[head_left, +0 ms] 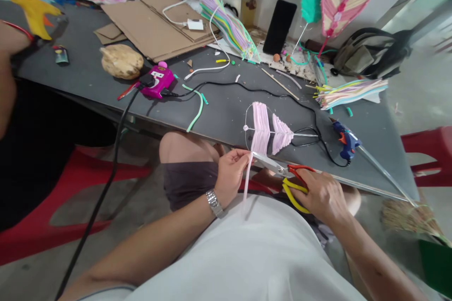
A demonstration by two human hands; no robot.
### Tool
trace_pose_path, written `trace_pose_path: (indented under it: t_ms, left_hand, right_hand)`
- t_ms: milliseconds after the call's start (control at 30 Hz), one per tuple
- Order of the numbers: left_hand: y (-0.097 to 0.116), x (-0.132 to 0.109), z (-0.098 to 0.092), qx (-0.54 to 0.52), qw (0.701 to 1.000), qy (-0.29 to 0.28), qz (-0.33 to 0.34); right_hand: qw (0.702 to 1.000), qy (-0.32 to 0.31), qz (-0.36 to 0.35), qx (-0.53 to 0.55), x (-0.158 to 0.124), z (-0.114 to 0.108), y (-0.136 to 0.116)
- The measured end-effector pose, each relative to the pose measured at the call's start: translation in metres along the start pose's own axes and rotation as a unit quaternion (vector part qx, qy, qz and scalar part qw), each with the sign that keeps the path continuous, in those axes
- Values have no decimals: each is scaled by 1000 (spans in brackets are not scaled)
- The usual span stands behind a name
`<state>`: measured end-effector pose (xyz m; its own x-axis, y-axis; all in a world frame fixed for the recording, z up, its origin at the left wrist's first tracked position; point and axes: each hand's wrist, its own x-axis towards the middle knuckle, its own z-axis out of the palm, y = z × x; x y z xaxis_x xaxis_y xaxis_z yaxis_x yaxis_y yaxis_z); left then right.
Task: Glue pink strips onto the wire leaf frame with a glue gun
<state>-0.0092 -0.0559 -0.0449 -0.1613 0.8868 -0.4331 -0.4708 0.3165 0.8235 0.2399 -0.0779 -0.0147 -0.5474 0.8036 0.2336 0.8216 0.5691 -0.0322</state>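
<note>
My left hand [231, 174], with a metal watch on its wrist, pinches a pale pink pipe cleaner [247, 181] that hangs down in front of my shirt. In my right hand [323, 195] are scissors [270, 163] with one red and one yellow handle. The handles are spread, and the blade tips reach the pipe cleaner at my left fingertips. Just beyond lies a leaf-shaped wire frame [246, 128] at the table edge, partly filled with pink pipe cleaner rows [260, 127]. Whether the blades touch the strip I cannot tell.
A blue glue gun [346, 141] lies to the right, its black cord crossing the grey table [226, 108]. A magenta power socket [157, 81], cardboard [158, 28] and pipe cleaner bundles [353, 93] lie around. Another person's arm [7, 66] is at left, near a yellow glue gun [35, 11].
</note>
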Motion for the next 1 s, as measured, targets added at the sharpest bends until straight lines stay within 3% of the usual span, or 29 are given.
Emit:
trace_pose_path:
  t_ms: [300, 500, 667, 867, 1000]
  left_hand:
    - [0, 0, 1, 19, 1000, 7, 17]
    - [4, 0, 1, 24, 1000, 17, -7]
    - [2, 1, 2, 40, 999, 28, -4]
    - [2, 3, 2, 50, 998, 32, -7]
    - [3, 5, 3, 28, 999, 36, -30]
  right_hand:
    - [1000, 7, -20, 9, 4, -1, -6]
    - [999, 11, -29, -7, 1, 3, -11]
    - [1000, -11, -19, -7, -5, 11, -13]
    - [998, -50, 24, 17, -15, 19, -13]
    - [987, -33, 156, 33, 11, 4, 7]
